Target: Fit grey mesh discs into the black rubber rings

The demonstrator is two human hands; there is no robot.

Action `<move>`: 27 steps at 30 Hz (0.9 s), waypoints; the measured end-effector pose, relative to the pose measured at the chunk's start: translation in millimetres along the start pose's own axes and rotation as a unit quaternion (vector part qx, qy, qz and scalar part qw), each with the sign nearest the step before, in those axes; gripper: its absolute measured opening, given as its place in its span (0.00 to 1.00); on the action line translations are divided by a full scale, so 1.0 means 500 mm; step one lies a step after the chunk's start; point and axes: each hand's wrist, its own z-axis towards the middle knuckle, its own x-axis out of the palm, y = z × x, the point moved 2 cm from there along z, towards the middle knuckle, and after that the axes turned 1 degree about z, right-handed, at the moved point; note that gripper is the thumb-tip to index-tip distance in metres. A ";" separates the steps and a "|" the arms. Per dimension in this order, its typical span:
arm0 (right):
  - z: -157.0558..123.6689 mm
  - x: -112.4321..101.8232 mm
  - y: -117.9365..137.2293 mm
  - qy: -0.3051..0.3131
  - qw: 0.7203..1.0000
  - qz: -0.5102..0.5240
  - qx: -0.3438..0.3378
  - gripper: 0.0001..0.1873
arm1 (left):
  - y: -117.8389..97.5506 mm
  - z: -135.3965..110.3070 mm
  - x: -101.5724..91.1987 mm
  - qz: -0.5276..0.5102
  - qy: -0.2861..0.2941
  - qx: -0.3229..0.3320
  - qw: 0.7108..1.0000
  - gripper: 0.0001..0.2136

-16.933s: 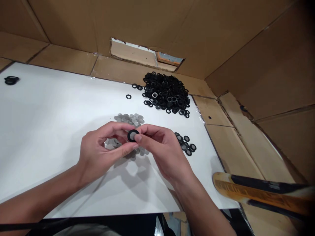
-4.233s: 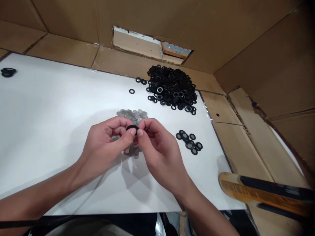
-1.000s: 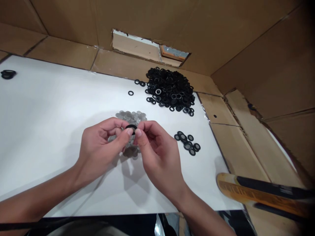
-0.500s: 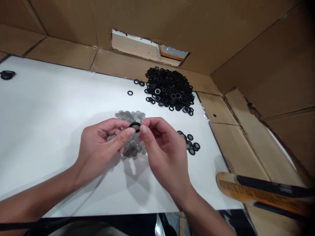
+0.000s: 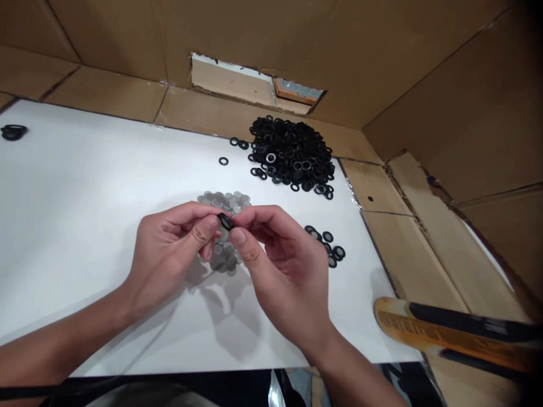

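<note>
High up on the head, looking forward and down, close above the left hand (image 5: 169, 251) and right hand (image 5: 284, 277), with a white board (image 5: 85, 169) and cardboard wall (image 5: 254, 39) past them.

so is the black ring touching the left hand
Touching: the head view shows the black ring pressed against the thumb tip of the left hand.

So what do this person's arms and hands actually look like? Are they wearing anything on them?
The left hand and right hand are bare, with no gloves, rings or watch showing. The left forearm and right forearm are bare too, with no sleeve in view.
</note>
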 end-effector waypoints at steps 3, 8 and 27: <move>-0.003 0.002 0.001 0.000 0.999 -0.022 -0.027 0.05 | -0.001 0.001 -0.001 -0.008 -0.003 0.000 1.000 0.05; -0.009 0.003 0.004 -0.032 0.988 -0.131 -0.076 0.09 | -0.007 -0.005 0.000 0.021 -0.017 -0.003 1.000 0.05; -0.005 0.005 0.013 -0.025 0.987 -0.161 -0.001 0.06 | -0.018 -0.020 0.009 0.224 -0.008 0.127 0.966 0.08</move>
